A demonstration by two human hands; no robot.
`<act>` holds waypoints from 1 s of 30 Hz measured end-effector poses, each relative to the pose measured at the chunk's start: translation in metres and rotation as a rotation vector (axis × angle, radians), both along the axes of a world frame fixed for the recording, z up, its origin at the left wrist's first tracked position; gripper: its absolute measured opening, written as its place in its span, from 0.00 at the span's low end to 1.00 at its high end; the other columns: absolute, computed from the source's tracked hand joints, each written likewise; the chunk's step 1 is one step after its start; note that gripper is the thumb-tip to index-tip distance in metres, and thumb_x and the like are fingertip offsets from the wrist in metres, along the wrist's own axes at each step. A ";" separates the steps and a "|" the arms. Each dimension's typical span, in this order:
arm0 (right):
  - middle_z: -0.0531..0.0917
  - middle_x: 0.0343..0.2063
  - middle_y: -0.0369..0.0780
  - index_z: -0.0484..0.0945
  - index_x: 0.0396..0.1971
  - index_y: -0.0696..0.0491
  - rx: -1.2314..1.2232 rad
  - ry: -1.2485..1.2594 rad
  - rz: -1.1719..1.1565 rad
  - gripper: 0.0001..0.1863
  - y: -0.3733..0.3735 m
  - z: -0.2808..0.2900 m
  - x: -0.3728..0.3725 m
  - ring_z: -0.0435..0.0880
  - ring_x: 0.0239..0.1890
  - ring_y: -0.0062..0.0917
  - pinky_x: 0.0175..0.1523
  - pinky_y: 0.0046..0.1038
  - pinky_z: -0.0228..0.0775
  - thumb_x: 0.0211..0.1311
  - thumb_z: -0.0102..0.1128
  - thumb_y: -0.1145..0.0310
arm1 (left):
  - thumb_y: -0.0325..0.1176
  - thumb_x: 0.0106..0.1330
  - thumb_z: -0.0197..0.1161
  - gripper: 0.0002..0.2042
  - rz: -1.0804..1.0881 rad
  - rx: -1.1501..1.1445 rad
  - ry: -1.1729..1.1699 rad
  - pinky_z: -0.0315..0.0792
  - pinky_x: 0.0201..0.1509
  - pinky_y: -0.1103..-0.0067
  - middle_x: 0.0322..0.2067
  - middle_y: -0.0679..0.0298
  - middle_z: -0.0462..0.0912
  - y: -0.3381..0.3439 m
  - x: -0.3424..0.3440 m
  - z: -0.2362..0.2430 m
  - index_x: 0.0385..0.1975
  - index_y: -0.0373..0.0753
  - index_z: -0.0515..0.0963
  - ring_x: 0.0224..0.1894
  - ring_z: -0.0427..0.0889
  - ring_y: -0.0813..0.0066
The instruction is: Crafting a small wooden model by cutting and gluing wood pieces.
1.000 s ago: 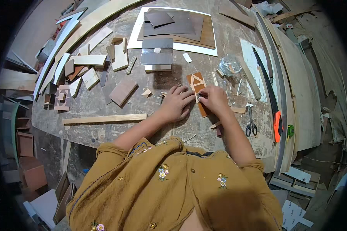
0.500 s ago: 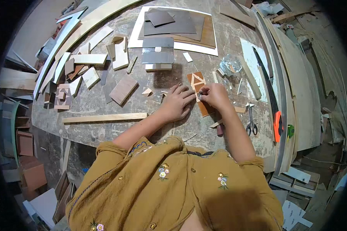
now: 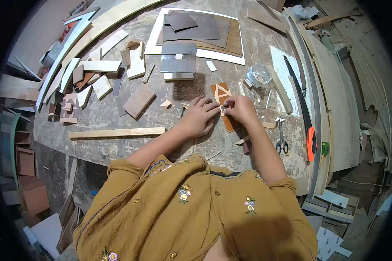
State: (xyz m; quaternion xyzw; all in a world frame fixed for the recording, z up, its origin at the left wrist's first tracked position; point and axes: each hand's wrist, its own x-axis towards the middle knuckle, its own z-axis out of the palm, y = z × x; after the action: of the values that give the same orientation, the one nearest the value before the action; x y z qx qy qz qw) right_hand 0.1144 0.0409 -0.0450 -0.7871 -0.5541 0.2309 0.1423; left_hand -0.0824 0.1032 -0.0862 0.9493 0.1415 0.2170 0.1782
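Observation:
A narrow brown board (image 3: 232, 125) lies on the worktable, with thin pale wood strips (image 3: 222, 91) set in an angular pattern on its far half. My left hand (image 3: 199, 117) rests on the table at the board's left side, fingers spread and fingertips close to its edge. From the right, my right hand (image 3: 241, 109) reaches over the board with thumb and fingers pinched at the pale pieces. What lies between those fingertips is too small and hidden to make out. Small pale offcuts (image 3: 166, 104) sit beyond my left hand.
Scissors (image 3: 282, 137) and a saw with an orange handle (image 3: 311, 143) lie to the right. A clear round container (image 3: 258, 75) stands beyond my right hand. Dark sheets (image 3: 204, 28) are stacked at the back. Wood blocks (image 3: 139, 101) and a long wooden stick (image 3: 117, 133) lie left.
Both hands stay at the board in nearly the same pose. The right fingers have shifted only slightly over the pale strips, and the whole view has moved a little.

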 end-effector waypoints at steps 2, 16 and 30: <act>0.85 0.32 0.42 0.85 0.33 0.45 -0.046 -0.163 0.008 0.12 0.003 0.004 -0.008 0.84 0.36 0.37 0.42 0.35 0.76 0.45 0.64 0.69 | 0.32 0.50 0.64 0.25 0.002 0.000 -0.008 0.58 0.65 0.56 0.55 0.60 0.73 0.000 -0.001 -0.002 0.52 0.43 0.73 0.60 0.66 0.56; 0.86 0.27 0.41 0.84 0.32 0.55 0.145 0.386 -0.166 0.11 -0.010 -0.043 0.034 0.84 0.29 0.24 0.39 0.25 0.75 0.46 0.65 0.70 | 0.32 0.50 0.63 0.25 -0.002 -0.052 -0.037 0.60 0.64 0.60 0.55 0.62 0.74 0.001 0.001 0.000 0.52 0.43 0.72 0.60 0.66 0.54; 0.83 0.26 0.43 0.79 0.27 0.52 0.065 0.029 -0.140 0.13 -0.006 -0.004 -0.008 0.82 0.30 0.38 0.36 0.36 0.74 0.45 0.69 0.61 | 0.32 0.49 0.64 0.25 0.022 -0.054 -0.043 0.63 0.62 0.60 0.54 0.61 0.74 0.002 0.000 -0.002 0.50 0.43 0.73 0.61 0.66 0.54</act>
State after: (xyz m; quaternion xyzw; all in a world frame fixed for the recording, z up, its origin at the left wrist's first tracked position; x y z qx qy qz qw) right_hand 0.1061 0.0354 -0.0492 -0.8156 -0.5025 0.2137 0.1916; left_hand -0.0825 0.1056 -0.0882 0.9377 0.1540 0.2352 0.2041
